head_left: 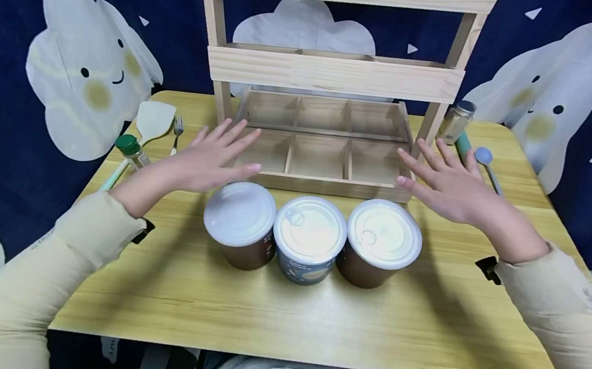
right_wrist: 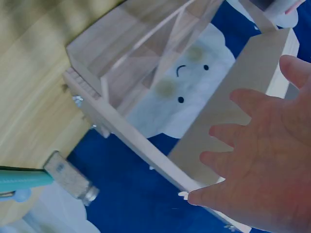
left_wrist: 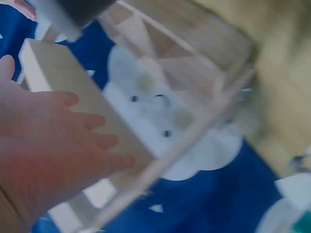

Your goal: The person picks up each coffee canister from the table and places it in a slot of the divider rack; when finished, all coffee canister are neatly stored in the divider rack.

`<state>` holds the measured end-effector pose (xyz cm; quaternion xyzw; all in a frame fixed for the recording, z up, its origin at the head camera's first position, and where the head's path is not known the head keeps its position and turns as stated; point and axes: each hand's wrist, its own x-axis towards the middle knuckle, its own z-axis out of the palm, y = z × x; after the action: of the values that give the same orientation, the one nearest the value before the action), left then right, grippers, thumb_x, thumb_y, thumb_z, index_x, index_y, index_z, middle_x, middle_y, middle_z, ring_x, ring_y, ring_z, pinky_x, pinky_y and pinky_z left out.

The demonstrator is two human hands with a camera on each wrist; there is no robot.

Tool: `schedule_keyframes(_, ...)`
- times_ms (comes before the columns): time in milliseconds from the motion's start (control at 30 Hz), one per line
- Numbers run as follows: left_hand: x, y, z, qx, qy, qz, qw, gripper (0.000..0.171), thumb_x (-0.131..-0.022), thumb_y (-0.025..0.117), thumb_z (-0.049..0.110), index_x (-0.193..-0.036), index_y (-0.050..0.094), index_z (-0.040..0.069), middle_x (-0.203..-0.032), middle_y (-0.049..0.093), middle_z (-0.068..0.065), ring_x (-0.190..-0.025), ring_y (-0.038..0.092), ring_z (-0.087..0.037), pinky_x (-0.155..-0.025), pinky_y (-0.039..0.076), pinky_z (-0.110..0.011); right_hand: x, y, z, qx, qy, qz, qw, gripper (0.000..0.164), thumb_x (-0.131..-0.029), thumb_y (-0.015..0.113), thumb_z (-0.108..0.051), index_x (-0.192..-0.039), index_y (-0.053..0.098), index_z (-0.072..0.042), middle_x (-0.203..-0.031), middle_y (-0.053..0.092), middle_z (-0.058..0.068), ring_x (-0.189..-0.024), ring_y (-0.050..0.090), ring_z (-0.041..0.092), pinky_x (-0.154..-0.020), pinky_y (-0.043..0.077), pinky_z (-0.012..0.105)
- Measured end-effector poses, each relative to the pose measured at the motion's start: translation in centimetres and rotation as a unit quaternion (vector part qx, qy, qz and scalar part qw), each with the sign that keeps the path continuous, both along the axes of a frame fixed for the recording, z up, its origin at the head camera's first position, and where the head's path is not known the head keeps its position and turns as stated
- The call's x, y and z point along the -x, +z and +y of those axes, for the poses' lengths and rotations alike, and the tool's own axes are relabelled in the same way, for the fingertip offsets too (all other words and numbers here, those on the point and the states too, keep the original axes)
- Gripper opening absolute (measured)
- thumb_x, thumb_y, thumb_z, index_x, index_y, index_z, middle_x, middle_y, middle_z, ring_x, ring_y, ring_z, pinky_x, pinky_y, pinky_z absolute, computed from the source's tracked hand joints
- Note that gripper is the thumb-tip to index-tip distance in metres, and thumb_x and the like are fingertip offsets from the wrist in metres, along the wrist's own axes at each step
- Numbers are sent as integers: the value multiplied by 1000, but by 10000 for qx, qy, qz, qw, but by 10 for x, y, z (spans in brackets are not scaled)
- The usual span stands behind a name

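Observation:
My left hand (head_left: 208, 159) hovers with fingers spread at the left front of a wooden rack (head_left: 335, 74), holding nothing. On the rack's right side my right hand (head_left: 446, 183) is held out the same way, palm down and fingers apart. Between and below the hands, three lidded tubs stand in a row on the table: a brown tub (head_left: 248, 257) on the left, a blue tub (head_left: 304, 269) in the middle and another brown tub (head_left: 365, 270) on the right. Neither hand touches a tub. Both wrist views show the spread fingers in front of the rack.
A white spatula (head_left: 154, 119), a fork (head_left: 178, 127) and a green-capped jar (head_left: 135, 151) lie or stand left. At right are a grey-capped glass jar (head_left: 456, 122), a green handle (head_left: 463, 144) and a blue spoon (head_left: 484, 157). The rack's lower tray (head_left: 323, 186) has several compartments.

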<state>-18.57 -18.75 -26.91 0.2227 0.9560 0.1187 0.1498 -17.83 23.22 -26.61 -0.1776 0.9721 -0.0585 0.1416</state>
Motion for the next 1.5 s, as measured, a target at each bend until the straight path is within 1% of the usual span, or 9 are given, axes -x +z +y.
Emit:
schedule_keyframes(133, -6, -21, -35, -1064, 125, -717, 9917, 68, -104, 25, 55, -159, 2, 24, -167, -5, -9, -152, -12, -39, -118, -5, -70, 6, -19, 7, 16, -35, -56, 10000, 69, -101, 25, -62, -159, 11, -26, -166, 0, 16, -151, -12, 45, -110, -15, 75)
schedule_keyframes(233, -21, -42, -65, -1899, 274, -1341, 9722, 62, -107, 24, 45, -159, 1, 23, -167, -2, -10, -153, -8, -38, -119, -1, -69, 11, -37, 17, 86, -21, -85, 9999, 66, -104, 35, -51, -158, 19, -17, -165, 8, 21, -150, -2, 49, -111, -9, 76)
schedule_keyframes(333, -38, -62, -86, -2496, 173, -1730, 9526, 69, -106, 35, 41, -159, -1, 19, -167, 2, -15, -152, 0, -44, -117, 9, -71, 19, -53, 26, 280, 119, 162, 9994, 62, -103, 46, -36, -154, 28, -6, -161, 18, 25, -148, 9, 51, -113, -1, 76)
schedule_keyframes(467, -52, -87, -89, -2973, -316, -1798, 9372, 95, -94, 62, 42, -159, -1, 13, -165, 2, -22, -149, 6, -51, -112, 16, -74, 30, -70, 30, 545, 450, 806, 9942, 56, -100, 55, -20, -147, 38, 6, -155, 28, 31, -145, 22, 50, -115, 15, 72)
schedule_keyframes(600, -60, -106, -68, -3307, -473, -1707, 9270, 116, -79, 80, 42, -159, 0, 17, -166, 2, -18, -151, 6, -47, -115, 12, -71, 33, -84, 30, 841, 813, 1246, 9853, 47, -96, 57, -7, -137, 48, 12, -148, 38, 35, -139, 34, 52, -113, 30, 65)
schedule_keyframes(833, -66, -116, -41, -3925, -402, -1442, 9075, 115, -70, 88, 29, -158, 15, 23, -160, 30, -14, -147, 27, -41, -116, 19, -69, 33, -96, 28, 654, 978, 1267, 9849, 44, -96, 54, -2, -137, 47, 14, -146, 39, 36, -133, 41, 53, -108, 39, 62)
schedule_keyframes(1033, -63, -122, -31, -4220, -164, -1255, 8977, 114, -67, 88, 7, -156, 19, 19, -155, 36, -15, -143, 33, -38, -118, 20, -66, 36, -93, 27, 609, 1016, 1483, 9818, 43, -94, 56, 1, -134, 49, 15, -144, 42, 36, -129, 46, 52, -105, 43, 61)
schedule_keyframes(1333, -66, -125, -21, -4372, 93, -982, 8940, 111, -61, 91, 1, -152, 28, 14, -148, 45, -12, -133, 45, -5, -118, 26, -57, 36, -96, 28, 502, 1103, 1845, 9753, 40, -92, 58, 1, -130, 54, 12, -141, 47, 35, -126, 50, 51, -100, 46, 60)
schedule_keyframes(1500, -66, -130, -19, -4463, 112, -847, 8908, 111, -60, 91, 0, -150, 29, 16, -146, 46, -10, -132, 45, -5, -119, 29, -45, 37, -98, 29, 499, 1084, 1920, 9741, 38, -92, 59, 1, -129, 57, 10, -141, 48, 34, -126, 51, 50, -99, 48, 59)
